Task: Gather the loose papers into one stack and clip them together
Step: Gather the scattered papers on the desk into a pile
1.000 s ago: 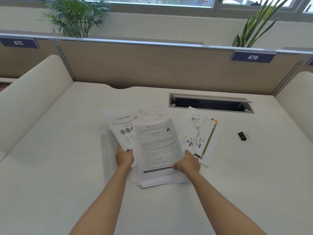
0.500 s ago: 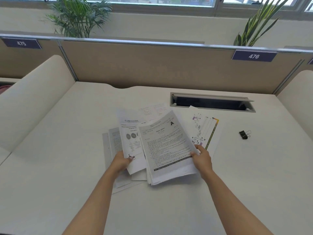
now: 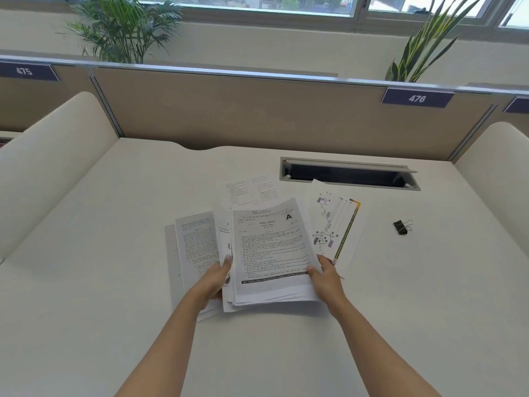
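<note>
A thick bundle of printed papers (image 3: 272,247), its top sheet marked "A", is lifted off the white desk (image 3: 114,325) between both hands. My left hand (image 3: 213,282) grips its left edge, thumb on top. My right hand (image 3: 325,277) grips its lower right edge. A text sheet (image 3: 197,242) and pages under it lie flat to the left. A colour map sheet (image 3: 336,224) lies to the right, a small printed sheet (image 3: 252,190) behind. A black binder clip (image 3: 400,227) sits alone on the desk at the right.
An open cable slot (image 3: 349,174) is set into the desk behind the papers. A tan partition (image 3: 257,113) with a "476" label closes the back, cream side dividers (image 3: 51,167) stand left and right, and plants rise behind.
My left hand has brought its sheets in under the left edge of the "A" bundle, so both hands now hold one bundle. The bundle has turned squarer to me.
</note>
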Action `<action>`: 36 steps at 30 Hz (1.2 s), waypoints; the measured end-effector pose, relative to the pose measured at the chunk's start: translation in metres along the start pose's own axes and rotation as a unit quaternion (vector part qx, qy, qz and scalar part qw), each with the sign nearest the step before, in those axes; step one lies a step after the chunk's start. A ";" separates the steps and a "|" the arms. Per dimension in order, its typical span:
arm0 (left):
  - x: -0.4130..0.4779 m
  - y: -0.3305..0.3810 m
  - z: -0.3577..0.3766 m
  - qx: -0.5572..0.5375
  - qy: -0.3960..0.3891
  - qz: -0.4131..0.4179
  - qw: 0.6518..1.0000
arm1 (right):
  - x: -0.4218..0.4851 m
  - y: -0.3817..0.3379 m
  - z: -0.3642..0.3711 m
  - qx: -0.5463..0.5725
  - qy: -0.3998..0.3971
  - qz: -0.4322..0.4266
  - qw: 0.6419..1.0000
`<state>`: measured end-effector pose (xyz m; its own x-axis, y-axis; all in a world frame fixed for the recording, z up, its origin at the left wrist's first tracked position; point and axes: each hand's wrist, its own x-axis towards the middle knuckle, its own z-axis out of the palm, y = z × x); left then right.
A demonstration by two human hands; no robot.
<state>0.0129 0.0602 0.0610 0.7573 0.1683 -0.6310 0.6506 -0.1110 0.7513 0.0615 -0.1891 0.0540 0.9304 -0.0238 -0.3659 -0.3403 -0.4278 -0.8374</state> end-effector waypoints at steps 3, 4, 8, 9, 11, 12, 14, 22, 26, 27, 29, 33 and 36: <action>0.002 -0.003 0.010 -0.057 0.053 0.051 0.996 | -0.003 0.001 0.006 -0.014 -0.021 -0.008 1.000; 0.002 -0.005 0.013 -0.079 0.062 0.064 0.993 | -0.003 0.001 0.008 -0.019 -0.028 -0.009 0.999; 0.004 -0.009 0.019 -0.089 0.079 0.081 0.990 | -0.005 -0.005 0.014 -0.039 -0.051 -0.020 0.998; 0.004 -0.010 0.019 -0.083 0.082 0.081 0.990 | -0.006 -0.007 0.014 -0.042 -0.054 -0.023 0.997; 0.003 -0.010 0.017 -0.079 0.086 0.087 0.989 | -0.005 -0.009 0.015 -0.047 -0.056 -0.028 0.997; 0.002 -0.010 0.016 -0.080 0.088 0.095 0.988 | -0.004 -0.009 0.015 -0.052 -0.054 -0.034 0.997; -0.001 -0.008 0.013 -0.087 0.096 0.114 0.985 | -0.002 -0.009 0.015 -0.058 -0.039 -0.047 0.996; -0.012 0.002 0.007 -0.119 0.043 0.167 0.978 | -0.001 -0.020 0.005 0.139 -0.041 -0.068 0.987; -0.015 0.017 0.013 -0.128 0.053 0.194 0.971 | -0.001 -0.039 -0.005 0.209 -0.002 -0.116 0.971; -0.016 0.021 0.014 -0.131 0.054 0.199 0.970 | -0.002 -0.043 -0.007 0.218 0.007 -0.131 0.967; -0.017 0.031 0.017 -0.139 0.063 0.213 0.965 | -0.005 -0.050 -0.011 0.246 0.026 -0.148 0.957; -0.026 0.054 0.023 -0.263 0.170 0.290 0.904 | -0.007 -0.057 -0.013 0.289 0.049 -0.175 0.940; -0.033 0.068 0.031 -0.312 0.212 0.328 0.866 | -0.011 -0.055 -0.007 0.297 0.045 -0.189 0.935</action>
<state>0.0339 0.0164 0.1265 0.7773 0.6291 -0.0006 -0.1691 0.2098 0.9630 0.0714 -0.1719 0.1070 0.9981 -0.0599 0.0161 0.0253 0.1553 -0.9875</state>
